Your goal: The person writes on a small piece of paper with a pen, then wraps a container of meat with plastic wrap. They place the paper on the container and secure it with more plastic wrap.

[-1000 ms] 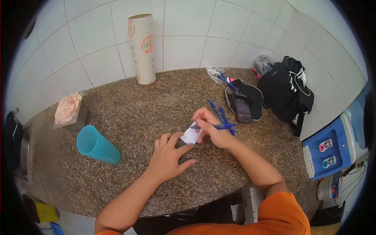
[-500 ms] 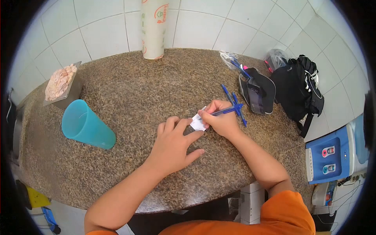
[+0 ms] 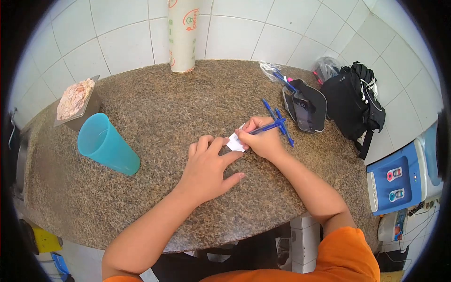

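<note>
My right hand [image 3: 260, 136] is closed around a blue pen [image 3: 268, 127], its tip over a small white paper [image 3: 235, 142] on the brown granite counter [image 3: 155, 101]. The pen's tip is hidden by my fingers. Spread on the counter just left of the paper, my left hand [image 3: 208, 167] touches its edge with the fingertips; the thumb is apart. Right beyond my right hand lie two more blue pens [image 3: 270, 109], [image 3: 288, 134].
A teal cup [image 3: 110, 145] and a metal container [image 3: 87, 110] of pale food are at left. A patterned roll [image 3: 182, 40] stands near the wall. At right are a cap [image 3: 317, 101] with a phone [image 3: 303, 113], a black bag [image 3: 350, 101] and a blue water dispenser [image 3: 397, 181].
The whole view has shifted slightly. Both hands keep nearly the same pose at the paper, and the pen is still in my right hand.
</note>
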Motion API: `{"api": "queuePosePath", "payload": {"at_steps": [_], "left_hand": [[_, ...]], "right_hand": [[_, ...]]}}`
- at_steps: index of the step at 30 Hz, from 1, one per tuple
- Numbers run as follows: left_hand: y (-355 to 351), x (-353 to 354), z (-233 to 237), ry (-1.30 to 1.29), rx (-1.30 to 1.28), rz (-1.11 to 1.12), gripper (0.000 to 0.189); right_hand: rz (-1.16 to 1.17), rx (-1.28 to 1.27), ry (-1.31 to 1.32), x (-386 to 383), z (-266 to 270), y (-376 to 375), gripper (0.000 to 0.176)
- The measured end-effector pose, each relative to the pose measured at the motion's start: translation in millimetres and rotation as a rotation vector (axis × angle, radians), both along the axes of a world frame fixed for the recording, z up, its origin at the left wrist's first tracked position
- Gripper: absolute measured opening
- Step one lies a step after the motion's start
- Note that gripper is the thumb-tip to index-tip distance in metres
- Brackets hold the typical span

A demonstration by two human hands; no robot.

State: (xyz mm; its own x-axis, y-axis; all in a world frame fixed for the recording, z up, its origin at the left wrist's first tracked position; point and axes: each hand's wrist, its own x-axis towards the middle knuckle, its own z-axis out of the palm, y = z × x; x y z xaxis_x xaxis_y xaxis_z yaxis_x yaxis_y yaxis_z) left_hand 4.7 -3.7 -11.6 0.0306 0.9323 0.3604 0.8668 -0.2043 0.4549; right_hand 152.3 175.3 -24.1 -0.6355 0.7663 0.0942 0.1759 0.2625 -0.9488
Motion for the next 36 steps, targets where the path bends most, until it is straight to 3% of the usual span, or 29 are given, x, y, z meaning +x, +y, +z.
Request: {"api": "queuePosePath", "payload": {"at_steps": [8, 11, 14, 18, 19, 22, 23, 27, 36], "left_hand": [[0, 1, 2, 0.003, -0.006, 0.000, 0.050], [1, 1, 1, 0.010, -0.009, 0.003, 0.050], [0, 1, -1, -0.004, 0.027, 0.004, 0.049], [0, 2, 0, -0.003, 0.060, 0.008, 0.048], [0, 2, 0, 0.000, 0.059, 0.004, 0.048], [0, 0, -2, 0.009, 0.049, -0.004, 0.047], [0, 0, -2, 0.013, 0.040, -0.011, 0.047], [0, 0, -2, 0.013, 0.055, -0.008, 0.047], [1, 2, 1, 0.024, 0.059, -0.036, 0.049]], "right_hand": [[0.018, 0.116, -0.012, 2, 2, -1, 0.034], [-0.079, -0.009, 0.254, 4, 1, 6, 0.033], [-0.154, -0.041, 0.194, 12, 14, 9, 0.037], [-0.032, -0.119, 0.046, 12, 22, -3, 0.034], [-0.003, -0.130, 0.011, 11, 26, -6, 0.026], [0.160, 0.018, 0.076, 8, 11, 4, 0.022], [0.191, -0.044, -0.016, 15, 13, 7, 0.021], [0.199, -0.001, 0.034, 12, 0, 11, 0.020], [-0.004, -0.014, 0.109, 7, -2, 7, 0.029]]}}
